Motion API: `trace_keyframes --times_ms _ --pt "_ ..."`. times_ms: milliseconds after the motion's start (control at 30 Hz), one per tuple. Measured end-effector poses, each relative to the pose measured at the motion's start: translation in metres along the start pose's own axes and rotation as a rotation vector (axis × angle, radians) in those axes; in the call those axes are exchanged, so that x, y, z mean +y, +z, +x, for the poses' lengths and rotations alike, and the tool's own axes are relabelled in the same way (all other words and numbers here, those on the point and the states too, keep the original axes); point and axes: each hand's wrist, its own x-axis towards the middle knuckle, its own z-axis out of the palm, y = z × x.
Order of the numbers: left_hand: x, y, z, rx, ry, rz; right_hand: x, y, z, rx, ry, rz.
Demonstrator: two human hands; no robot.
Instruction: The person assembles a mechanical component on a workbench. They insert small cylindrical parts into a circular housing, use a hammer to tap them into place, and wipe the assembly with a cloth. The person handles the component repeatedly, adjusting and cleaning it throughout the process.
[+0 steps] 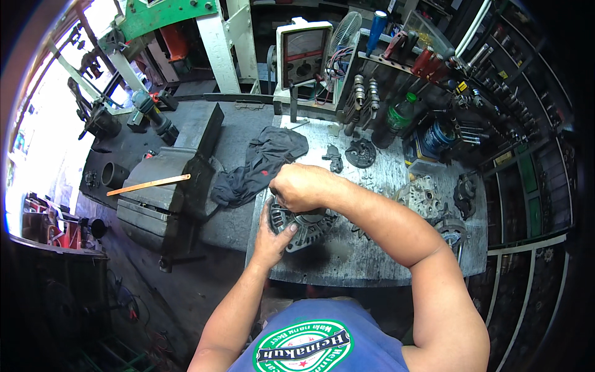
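"Left hand [266, 246] grasps a round metal housing [308, 234] by its left rim, thumb on the ribbed, slotted face."

"And the right hand [304, 187]?"

"Clenched right over the housing's top, covering part of it. I can't tell whether those curled fingers hold anything."

"Is the housing resting on that scuffed desk [372, 268]?"

"Over its left side; contact's hidden. Just beyond lies a crumpled dark cloth [279, 155]."

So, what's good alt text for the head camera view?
A person's left hand grips a slotted metal part over a worn workbench, the right hand curled above it. A dark cloth lies just beyond, a vise stands to the left, and a green-capped bottle stands at the back right.
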Motion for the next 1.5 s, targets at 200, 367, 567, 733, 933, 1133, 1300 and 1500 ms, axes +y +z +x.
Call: trace_keyframes --times_ms 200,367,567,733,933,1133,1300,1500 --pt "0.006 0.001 0.000 0.005 0.084 0.025 0.011 0.001 0.004 0.005 0.027 0.079" --pt "0.006 0.005 0.001 0.007 0.088 -0.059 0.030 -0.004 -0.005 -0.027 0.124 0.367" --pt "0.007 0.004 0.000 -0.013 0.071 -0.055 0.033 0.001 -0.010 0.003 0.025 0.293" --pt "0.009 0.003 -0.001 0.000 0.062 -0.038 0.030 0.002 -0.008 -0.002 0.045 0.323" --pt "0.008 0.001 0.000 -0.009 0.056 -0.013 0.033 -0.013 -0.019 0.057 0.142 0.412" --pt "0.010 0.000 0.000 -0.008 0.071 0.035 0.036 0.000 -0.019 0.215 0.066 0.366" --pt "0.012 0.002 0.000 -0.021 0.082 -0.027 0.036 0.013 -0.012 0.150 0.003 0.256" --pt "0.010 0.002 -0.001 -0.011 0.047 -0.033 0.033 0.004 -0.007 0.157 0.026 0.238"
